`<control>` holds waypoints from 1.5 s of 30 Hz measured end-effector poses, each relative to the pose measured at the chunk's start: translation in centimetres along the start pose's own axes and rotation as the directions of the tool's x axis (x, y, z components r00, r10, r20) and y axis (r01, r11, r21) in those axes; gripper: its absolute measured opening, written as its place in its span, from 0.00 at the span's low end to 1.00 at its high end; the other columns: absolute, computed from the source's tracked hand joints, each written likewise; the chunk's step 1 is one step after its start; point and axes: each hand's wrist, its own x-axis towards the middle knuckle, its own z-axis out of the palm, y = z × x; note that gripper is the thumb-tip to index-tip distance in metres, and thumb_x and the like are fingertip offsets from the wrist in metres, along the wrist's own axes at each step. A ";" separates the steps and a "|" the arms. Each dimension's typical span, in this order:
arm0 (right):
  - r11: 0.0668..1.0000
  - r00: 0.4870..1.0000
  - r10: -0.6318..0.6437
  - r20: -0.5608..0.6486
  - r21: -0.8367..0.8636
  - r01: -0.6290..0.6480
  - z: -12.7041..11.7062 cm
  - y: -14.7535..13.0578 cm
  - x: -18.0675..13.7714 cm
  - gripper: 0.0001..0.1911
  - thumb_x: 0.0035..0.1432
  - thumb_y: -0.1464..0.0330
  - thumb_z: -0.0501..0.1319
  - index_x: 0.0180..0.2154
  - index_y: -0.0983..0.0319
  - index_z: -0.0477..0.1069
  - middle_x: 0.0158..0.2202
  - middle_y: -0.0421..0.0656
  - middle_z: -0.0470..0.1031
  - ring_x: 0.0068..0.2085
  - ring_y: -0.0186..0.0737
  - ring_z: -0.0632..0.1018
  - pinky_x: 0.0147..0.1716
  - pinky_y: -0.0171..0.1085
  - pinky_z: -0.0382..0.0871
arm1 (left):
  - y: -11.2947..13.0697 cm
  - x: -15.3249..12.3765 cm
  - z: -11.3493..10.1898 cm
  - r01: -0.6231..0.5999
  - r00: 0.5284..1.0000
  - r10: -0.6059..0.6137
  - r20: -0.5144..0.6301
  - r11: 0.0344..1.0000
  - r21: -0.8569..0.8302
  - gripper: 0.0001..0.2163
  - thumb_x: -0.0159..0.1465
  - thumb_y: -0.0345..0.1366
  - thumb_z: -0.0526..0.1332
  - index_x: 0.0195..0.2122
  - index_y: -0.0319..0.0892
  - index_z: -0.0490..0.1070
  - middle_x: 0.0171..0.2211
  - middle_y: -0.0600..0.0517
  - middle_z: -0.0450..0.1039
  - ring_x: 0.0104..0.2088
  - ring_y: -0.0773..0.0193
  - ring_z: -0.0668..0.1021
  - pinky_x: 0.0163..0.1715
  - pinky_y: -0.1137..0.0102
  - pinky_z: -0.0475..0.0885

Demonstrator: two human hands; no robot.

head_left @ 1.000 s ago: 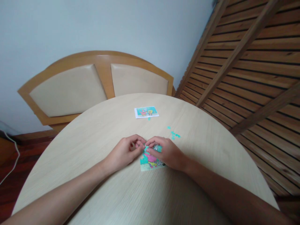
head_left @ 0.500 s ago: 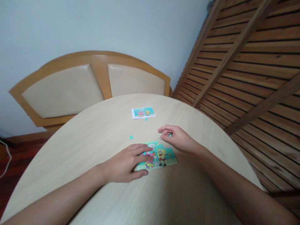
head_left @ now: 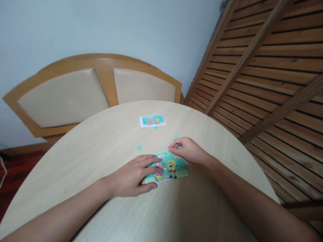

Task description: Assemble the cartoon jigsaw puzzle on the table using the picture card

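A jigsaw puzzle (head_left: 172, 168) with cartoon figures on a turquoise ground lies on the table in front of me. Over its left part my left hand (head_left: 135, 174) rests flat, fingers spread, covering that side. At the puzzle's far edge, my right hand (head_left: 185, 148) is closed in a pinch on a small puzzle piece, mostly hidden by the fingertips. One loose turquoise piece (head_left: 139, 148) lies beyond my left hand. Another loose piece (head_left: 176, 137) shows just past my right hand, and a bit of turquoise appears behind its fingers.
A picture card (head_left: 152, 121) of the same scene lies farther back on the round wooden table (head_left: 106, 134), a turquoise piece (head_left: 155, 128) at its near edge. Behind stands a padded bench back (head_left: 106, 74) against the wall. Wooden slats (head_left: 262, 77) rise at the right.
My right hand has moved down and in to the puzzle's far edge, its fingers closing tighter. A loose piece behind it has come into sight. My left hand stays on the puzzle.
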 end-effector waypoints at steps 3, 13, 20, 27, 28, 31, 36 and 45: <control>1.000 1.000 -0.015 0.006 -0.028 0.015 0.0 0.0 0.0 0.06 0.56 0.68 0.65 0.33 0.63 0.81 0.31 0.43 0.83 0.34 0.39 0.81 0.35 0.36 0.74 | 0.0 0.0 0.0 -0.004 1.000 0.004 -0.010 1.000 -0.006 0.21 0.66 0.42 0.65 0.60 0.48 0.69 0.66 0.44 0.65 0.64 0.46 0.68 0.63 0.50 0.65; 0.986 0.997 -0.079 0.008 -0.147 0.080 0.0 0.3 0.2 0.06 0.56 0.67 0.66 0.33 0.60 0.82 0.33 0.41 0.84 0.36 0.41 0.82 0.37 0.37 0.72 | 0.1 0.1 0.0 -0.008 1.000 0.007 -0.021 1.000 -0.019 0.21 0.66 0.41 0.65 0.60 0.49 0.69 0.65 0.44 0.65 0.63 0.46 0.69 0.63 0.50 0.65; 0.969 0.995 -0.095 0.007 -0.229 0.094 -0.1 0.2 0.2 0.04 0.57 0.67 0.67 0.32 0.59 0.82 0.33 0.40 0.84 0.36 0.41 0.82 0.38 0.38 0.71 | 0.0 0.1 0.1 -0.001 1.000 0.000 0.015 1.000 0.026 0.21 0.67 0.43 0.65 0.60 0.47 0.69 0.66 0.43 0.64 0.64 0.46 0.68 0.64 0.51 0.64; 0.929 0.990 -0.143 0.011 -0.345 0.138 -0.5 -0.3 0.0 0.04 0.58 0.67 0.68 0.31 0.57 0.82 0.33 0.40 0.84 0.36 0.42 0.81 0.41 0.39 0.70 | 0.3 0.4 -0.4 -0.013 1.000 0.012 -0.024 1.000 -0.006 0.21 0.67 0.43 0.64 0.60 0.45 0.69 0.63 0.43 0.67 0.62 0.48 0.70 0.62 0.52 0.66; 0.925 0.988 -0.155 0.015 -0.349 0.150 -0.5 -0.4 0.0 0.04 0.58 0.67 0.68 0.31 0.57 0.82 0.33 0.40 0.84 0.37 0.42 0.81 0.42 0.39 0.70 | 0.2 0.4 -0.6 0.013 0.998 -0.014 -0.058 1.000 -0.010 0.18 0.68 0.42 0.62 0.58 0.44 0.70 0.60 0.43 0.70 0.59 0.50 0.73 0.60 0.54 0.68; 0.919 0.984 -0.176 0.027 -0.353 0.174 -0.7 -0.3 0.0 0.05 0.59 0.67 0.67 0.32 0.57 0.82 0.34 0.40 0.84 0.37 0.42 0.81 0.42 0.39 0.70 | -0.7 0.3 -1.3 0.211 0.952 -0.200 -0.231 0.977 0.021 0.11 0.72 0.39 0.55 0.49 0.42 0.74 0.48 0.45 0.76 0.48 0.55 0.77 0.50 0.59 0.74; 0.908 0.983 -0.165 -0.078 -0.401 0.120 -1.8 0.6 0.3 0.08 0.63 0.67 0.63 0.37 0.60 0.82 0.37 0.44 0.83 0.39 0.43 0.80 0.39 0.40 0.71 | -4.3 -0.6 -1.3 0.512 0.820 -0.436 -0.371 0.848 0.134 0.12 0.71 0.39 0.56 0.49 0.43 0.76 0.47 0.45 0.77 0.46 0.54 0.77 0.49 0.57 0.73; 0.825 0.970 -0.213 -0.121 -0.554 0.112 -2.7 2.8 0.7 0.12 0.66 0.65 0.61 0.47 0.58 0.80 0.49 0.47 0.79 0.50 0.50 0.78 0.52 0.48 0.69 | -5.8 -0.8 -1.1 0.507 0.829 -0.454 -0.328 0.857 0.095 0.08 0.69 0.34 0.58 0.41 0.42 0.76 0.41 0.47 0.78 0.42 0.55 0.77 0.45 0.59 0.72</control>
